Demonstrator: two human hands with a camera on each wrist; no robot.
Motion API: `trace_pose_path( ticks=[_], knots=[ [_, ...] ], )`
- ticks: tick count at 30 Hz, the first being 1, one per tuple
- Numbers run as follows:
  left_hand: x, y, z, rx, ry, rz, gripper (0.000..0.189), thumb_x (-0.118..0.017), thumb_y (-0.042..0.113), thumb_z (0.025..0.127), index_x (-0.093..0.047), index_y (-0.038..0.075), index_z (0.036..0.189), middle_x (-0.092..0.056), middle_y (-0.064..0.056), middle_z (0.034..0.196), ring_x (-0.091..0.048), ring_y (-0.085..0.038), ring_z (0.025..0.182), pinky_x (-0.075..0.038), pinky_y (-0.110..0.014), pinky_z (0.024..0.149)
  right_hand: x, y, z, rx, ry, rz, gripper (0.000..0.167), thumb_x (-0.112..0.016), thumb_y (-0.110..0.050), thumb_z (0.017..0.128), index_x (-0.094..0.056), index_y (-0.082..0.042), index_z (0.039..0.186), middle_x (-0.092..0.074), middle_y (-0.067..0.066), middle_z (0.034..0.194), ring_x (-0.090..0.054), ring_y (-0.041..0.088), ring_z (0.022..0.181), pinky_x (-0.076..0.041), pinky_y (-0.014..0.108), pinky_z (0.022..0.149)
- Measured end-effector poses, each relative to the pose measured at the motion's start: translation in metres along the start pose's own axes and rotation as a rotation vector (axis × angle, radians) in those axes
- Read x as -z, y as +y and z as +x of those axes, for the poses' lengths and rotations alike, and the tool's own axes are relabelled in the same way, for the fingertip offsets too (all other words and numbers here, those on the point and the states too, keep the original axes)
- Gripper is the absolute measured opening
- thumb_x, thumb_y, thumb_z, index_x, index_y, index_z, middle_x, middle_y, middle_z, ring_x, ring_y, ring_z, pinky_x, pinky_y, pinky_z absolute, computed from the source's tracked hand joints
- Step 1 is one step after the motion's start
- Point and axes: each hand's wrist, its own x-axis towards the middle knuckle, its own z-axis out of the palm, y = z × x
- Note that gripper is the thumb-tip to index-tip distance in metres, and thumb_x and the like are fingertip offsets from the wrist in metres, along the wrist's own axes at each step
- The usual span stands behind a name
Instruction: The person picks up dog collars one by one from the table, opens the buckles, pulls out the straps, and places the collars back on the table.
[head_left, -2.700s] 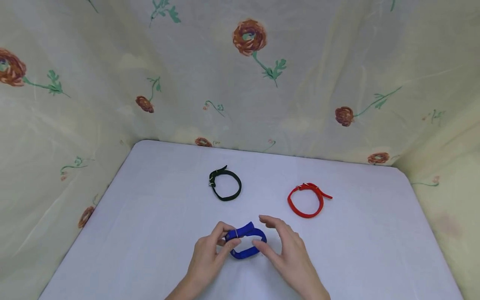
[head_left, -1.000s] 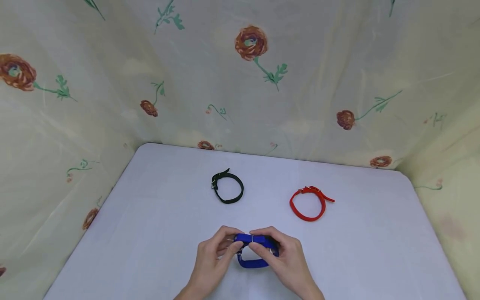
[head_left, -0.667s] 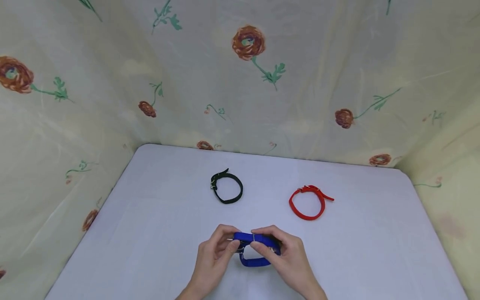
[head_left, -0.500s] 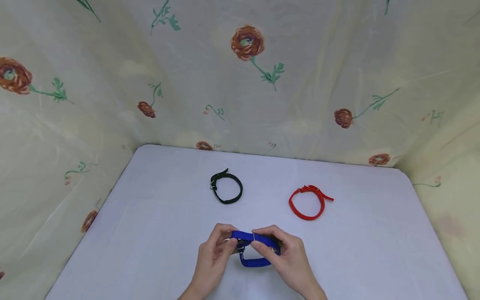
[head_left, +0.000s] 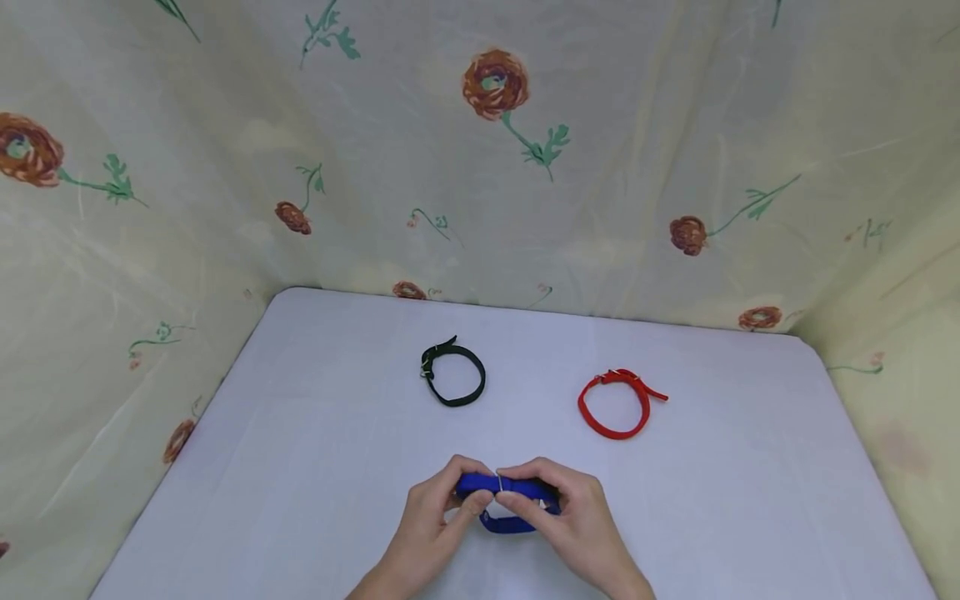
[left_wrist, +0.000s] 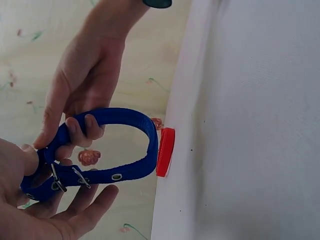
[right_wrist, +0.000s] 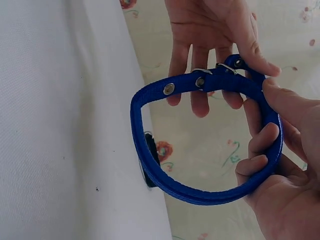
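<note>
Both hands hold a blue collar (head_left: 510, 525) with metal eyelets and a buckle, above the front of the table. My left hand (head_left: 431, 521) pinches the strap at the left of its top edge. Right beside it, my right hand (head_left: 577, 517) grips the same strap, thumb in front. A thin metal loop shows between the two sets of fingertips in the head view. The left wrist view shows the buckle (left_wrist: 57, 177) by the left fingers. In the right wrist view the collar forms a wide loop, with the right fingers curled through it.
On the white table (head_left: 315, 433) a black collar (head_left: 471, 396) lies beyond the hands, slightly left. A red collar (head_left: 613, 435) lies to the right, its tail pointing right. Flower-printed cloth (head_left: 600, 167) hangs behind the table and along both sides.
My right hand, spread apart from the collar at first, now grips it. In the last half second my left hand has moved right along the strap, closer to the right fingertips. The other collars stay put.
</note>
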Motion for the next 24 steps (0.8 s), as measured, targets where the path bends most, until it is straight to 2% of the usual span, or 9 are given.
trace_pose_path(
  ticks=[9, 14, 20, 24],
  knots=[
    [-0.0006, 0.0016, -0.0003, -0.044, 0.047, -0.004, 0.011, -0.066, 0.02, 0.108, -0.067, 0.015, 0.118, -0.077, -0.007, 0.11, -0.079, -0.011, 0.101, -0.065, -0.023, 0.083, -0.0008, -0.0037, -0.0007, -0.004, -0.004, -0.03, 0.014, -0.081, -0.023, 0.099, -0.077, -0.026, 0.112, -0.083, -0.007, 0.108, -0.077, 0.004, 0.093, -0.064, 0.025, 0.082],
    [-0.0029, 0.0019, -0.0008, -0.065, 0.089, -0.024, 0.01, -0.067, 0.017, 0.107, -0.069, 0.014, 0.116, -0.078, -0.007, 0.11, -0.079, -0.01, 0.101, -0.065, -0.024, 0.083, -0.0009, -0.0063, -0.0013, -0.004, -0.011, -0.061, 0.019, -0.079, -0.028, 0.1, -0.076, -0.029, 0.119, -0.081, -0.011, 0.108, -0.075, 0.002, 0.094, -0.064, 0.024, 0.083],
    [-0.0045, 0.0029, -0.0004, -0.036, 0.105, -0.058, 0.009, -0.068, 0.018, 0.107, -0.07, 0.015, 0.115, -0.078, -0.007, 0.11, -0.08, -0.011, 0.099, -0.065, -0.025, 0.083, -0.0004, -0.0083, -0.0026, -0.009, 0.001, -0.094, 0.02, -0.078, -0.031, 0.101, -0.077, -0.032, 0.121, -0.078, -0.015, 0.105, -0.073, 0.001, 0.092, -0.063, 0.024, 0.081],
    [-0.0047, 0.0046, -0.0015, 0.033, 0.112, -0.091, 0.009, -0.068, 0.019, 0.107, -0.07, 0.015, 0.114, -0.078, -0.008, 0.109, -0.081, -0.017, 0.096, -0.065, -0.025, 0.083, -0.0001, -0.0089, -0.0035, -0.017, 0.013, -0.095, 0.018, -0.078, -0.029, 0.101, -0.077, -0.032, 0.119, -0.078, -0.015, 0.105, -0.074, 0.001, 0.092, -0.064, 0.024, 0.081]
  ],
)
